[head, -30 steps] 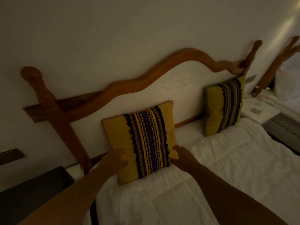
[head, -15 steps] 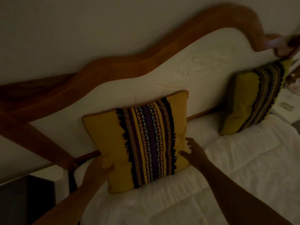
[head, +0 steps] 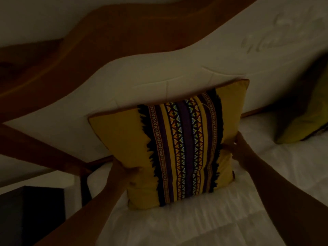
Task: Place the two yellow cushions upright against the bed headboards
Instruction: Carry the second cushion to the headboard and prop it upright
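A yellow cushion [head: 120, 144] with a dark patterned centre band stands upright on the white bedding, leaning against the padded white headboard [head: 159, 71]. My left hand [head: 122, 172] grips its lower left edge. My right hand [head: 238, 149] holds its right edge, fingers tucked behind. A second yellow cushion [head: 305, 121] leans against the same headboard at the far right, cut off by the frame edge. The scene is dim.
The headboard has a curved wooden frame [head: 110, 34] against a pale wall. A dark bedside cabinet [head: 32, 213] stands at the lower left, beside the bed. White bedding [head: 213, 224] covers the mattress in front of the cushion.
The view has moved in closer to the near cushion. Both hands went from resting at its lower edges to gripping its two sides. The far cushion has slid to the frame's right edge.
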{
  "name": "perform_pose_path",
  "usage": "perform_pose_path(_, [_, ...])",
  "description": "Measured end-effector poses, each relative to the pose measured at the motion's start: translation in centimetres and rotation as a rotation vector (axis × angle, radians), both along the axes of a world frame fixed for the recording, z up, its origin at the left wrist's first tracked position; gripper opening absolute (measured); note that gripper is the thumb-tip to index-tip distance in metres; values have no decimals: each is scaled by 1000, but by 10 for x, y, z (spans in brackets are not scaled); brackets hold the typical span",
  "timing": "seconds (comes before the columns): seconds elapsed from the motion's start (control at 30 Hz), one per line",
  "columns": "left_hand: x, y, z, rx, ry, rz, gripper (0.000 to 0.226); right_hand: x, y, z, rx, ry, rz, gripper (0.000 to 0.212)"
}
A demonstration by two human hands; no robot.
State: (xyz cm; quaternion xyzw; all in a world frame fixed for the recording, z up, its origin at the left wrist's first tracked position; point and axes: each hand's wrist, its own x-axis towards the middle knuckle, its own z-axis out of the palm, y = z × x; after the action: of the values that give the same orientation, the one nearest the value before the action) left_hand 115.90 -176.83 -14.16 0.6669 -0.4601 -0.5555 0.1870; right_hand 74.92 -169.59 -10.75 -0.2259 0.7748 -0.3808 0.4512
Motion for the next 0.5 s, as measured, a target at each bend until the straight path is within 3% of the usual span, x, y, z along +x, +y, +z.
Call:
perform_pose_path(0.3, [14,23,24,-86,75,81,78,28,9,20,-23,72,-22,86])
perform_pose_path(0.5, [65,47,57,-166,151,132,60,80,5,68,-208,36,75,69])
